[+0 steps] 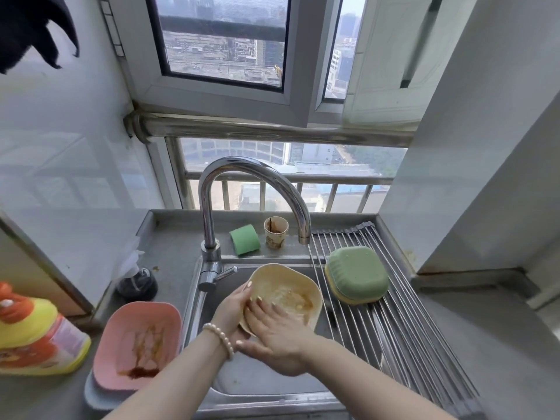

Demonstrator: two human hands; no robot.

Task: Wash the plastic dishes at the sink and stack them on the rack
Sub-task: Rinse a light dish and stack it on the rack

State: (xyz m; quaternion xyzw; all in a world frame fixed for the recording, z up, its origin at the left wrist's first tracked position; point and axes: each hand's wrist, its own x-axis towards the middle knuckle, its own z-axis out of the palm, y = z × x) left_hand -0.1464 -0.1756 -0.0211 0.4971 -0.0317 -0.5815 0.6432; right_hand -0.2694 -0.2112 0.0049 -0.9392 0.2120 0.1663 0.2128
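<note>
Hands (274, 331) on bowl (288, 280) rim

A cream-yellow plastic bowl (288, 286) with a squarish, rounded rim is tilted over the steel sink (260, 380), brown sauce and water smeared inside it. On the roll-up wire rack (403, 325) across the sink's right side, a green bowl (357, 272) sits upside down on top of a yellow one (348, 298), of which only the rim shows. Left of the sink, a pink bowl (136, 344) with brown residue stands upright, nested in a pale blue one (97, 400).
</note>
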